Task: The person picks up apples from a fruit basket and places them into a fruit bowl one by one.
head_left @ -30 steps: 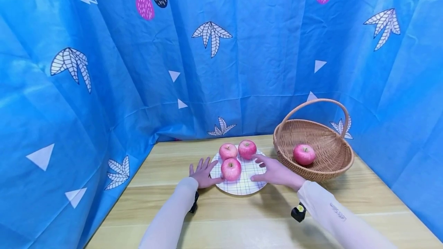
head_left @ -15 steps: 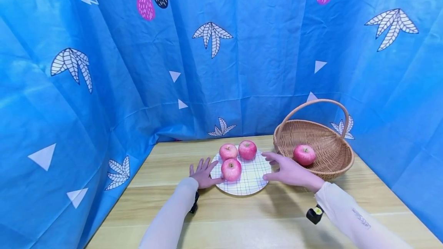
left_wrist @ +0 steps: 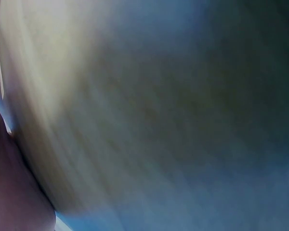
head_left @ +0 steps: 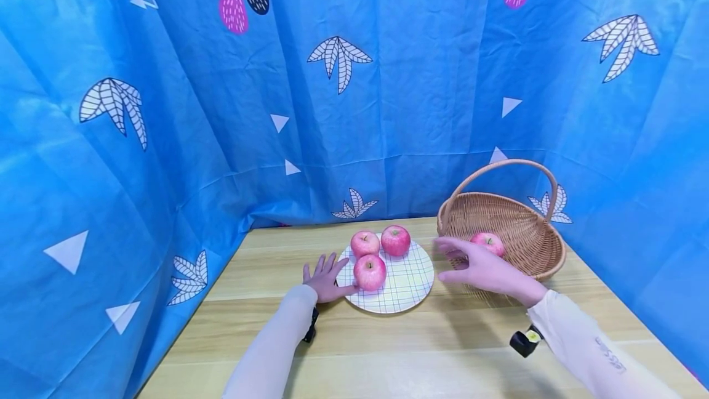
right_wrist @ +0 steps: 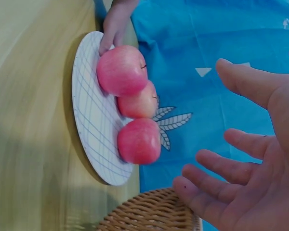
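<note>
Three pink-red apples sit on a white plate (head_left: pixel 407 291) with a thin checked pattern: a front apple (head_left: pixel 370 273), a back-left apple (head_left: pixel 365 243) and a back-right apple (head_left: pixel 396 241). My left hand (head_left: pixel 325 282) rests at the plate's left edge, fingers spread, its thumb near the front apple. Between the plate and the wicker basket (head_left: pixel 498 205), my right hand (head_left: pixel 479 268) hovers with nothing in it, fingers apart. Part of another apple (head_left: pixel 488 242) shows in the basket behind that hand. The right wrist view shows the bare palm (right_wrist: pixel 260 192); the left wrist view is mostly blurred.
The basket's tall arched handle (head_left: pixel 506 162) rises at the back right of the wooden table (head_left: pixel 365 356). A blue patterned curtain (head_left: pixel 354 122) hangs behind and along both sides.
My right hand has moved right, away from the plate to the front of the basket, and now partly covers the apple inside it. The left hand and the plate stay put.
</note>
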A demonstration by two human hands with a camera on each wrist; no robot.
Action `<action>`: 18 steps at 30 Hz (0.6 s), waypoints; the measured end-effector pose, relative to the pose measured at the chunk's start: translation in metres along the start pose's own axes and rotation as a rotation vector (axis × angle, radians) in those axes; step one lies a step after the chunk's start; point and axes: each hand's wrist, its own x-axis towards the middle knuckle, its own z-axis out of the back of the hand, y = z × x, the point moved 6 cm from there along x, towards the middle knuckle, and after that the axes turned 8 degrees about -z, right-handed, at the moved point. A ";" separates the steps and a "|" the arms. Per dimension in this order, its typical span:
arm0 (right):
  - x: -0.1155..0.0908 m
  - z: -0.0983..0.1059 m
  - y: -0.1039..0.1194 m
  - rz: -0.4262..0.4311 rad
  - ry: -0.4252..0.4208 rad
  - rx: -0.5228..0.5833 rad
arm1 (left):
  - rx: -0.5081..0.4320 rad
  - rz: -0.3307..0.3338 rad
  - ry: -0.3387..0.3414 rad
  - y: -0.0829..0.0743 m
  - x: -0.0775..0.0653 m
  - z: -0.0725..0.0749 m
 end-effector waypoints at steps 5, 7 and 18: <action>-0.004 0.009 0.001 -0.008 -0.003 0.007 | -0.010 -0.012 0.001 -0.002 -0.002 0.001; -0.005 0.013 0.002 -0.009 -0.009 -0.001 | -0.010 -0.011 -0.001 -0.002 -0.002 0.001; -0.007 0.028 0.000 0.038 -0.005 -0.062 | -0.004 0.012 0.004 0.000 0.001 -0.001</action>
